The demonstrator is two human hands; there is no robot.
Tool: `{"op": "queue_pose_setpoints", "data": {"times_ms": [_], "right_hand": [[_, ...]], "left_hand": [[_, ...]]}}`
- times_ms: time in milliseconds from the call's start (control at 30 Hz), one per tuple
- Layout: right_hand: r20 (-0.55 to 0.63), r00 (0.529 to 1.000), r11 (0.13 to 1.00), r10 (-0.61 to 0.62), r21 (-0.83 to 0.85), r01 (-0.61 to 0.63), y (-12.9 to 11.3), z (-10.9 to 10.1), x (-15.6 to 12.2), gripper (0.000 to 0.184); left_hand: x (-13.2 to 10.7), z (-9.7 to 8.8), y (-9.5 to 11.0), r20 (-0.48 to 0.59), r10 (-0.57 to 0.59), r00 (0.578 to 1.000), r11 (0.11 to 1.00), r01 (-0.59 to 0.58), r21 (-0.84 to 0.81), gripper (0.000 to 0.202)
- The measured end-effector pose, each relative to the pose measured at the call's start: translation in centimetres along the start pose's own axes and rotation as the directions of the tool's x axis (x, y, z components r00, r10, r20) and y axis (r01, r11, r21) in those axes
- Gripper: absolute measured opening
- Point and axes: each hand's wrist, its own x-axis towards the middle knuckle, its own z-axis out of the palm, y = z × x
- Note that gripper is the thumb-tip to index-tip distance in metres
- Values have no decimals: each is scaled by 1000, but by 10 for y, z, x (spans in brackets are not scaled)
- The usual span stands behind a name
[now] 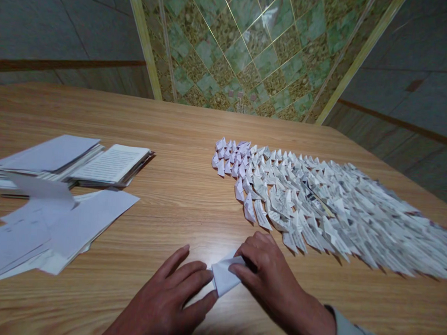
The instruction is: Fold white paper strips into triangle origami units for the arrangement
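A small white folded paper piece lies on the wooden table near the front edge. My left hand rests flat beside it, fingers stretched out, fingertips pressing on the paper's left edge. My right hand has its fingers curled and pinches the paper's right corner. A large spread of several small folded paper triangles covers the table just behind and to the right of my right hand.
Loose white sheets lie at the left. Behind them sits a stack of printed pages and booklets. A patterned green tiled floor shows beyond the table's far edge.
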Motion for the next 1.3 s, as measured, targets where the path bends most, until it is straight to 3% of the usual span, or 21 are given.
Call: {"op": "queue_pose_setpoints", "data": {"times_ms": [267,433,500,600,967,1167,1300], "right_hand": [[16,1000,999,8,-33,-8,2,1,2,22],[17,1000,999,-10,-37,10,2,1,4,22],[9,1000,999,-17,-46,18,2,1,4,23],[9,1000,998,-24,-64,24,1,0,5,23],[26,999,992,-19,-125,22,-5,2,3,29],[15,999,987,-44,-151,45,-5,2,3,28],[-4,997,976,-74,-205,71,-3,5,2,20]], "left_hand": [[11,-12,7,65,-36,997,999,35,24,25],[6,-7,8,58,-58,997,998,58,-13,17],[1,-4,7,113,-28,993,1000,28,2,17],[-4,-1,5,151,32,988,998,-40,51,34],[-3,1,10,130,35,991,993,-49,103,28],[9,-15,11,62,-41,997,999,40,11,23],[16,-28,8,77,-14,997,1000,14,5,24]]}}
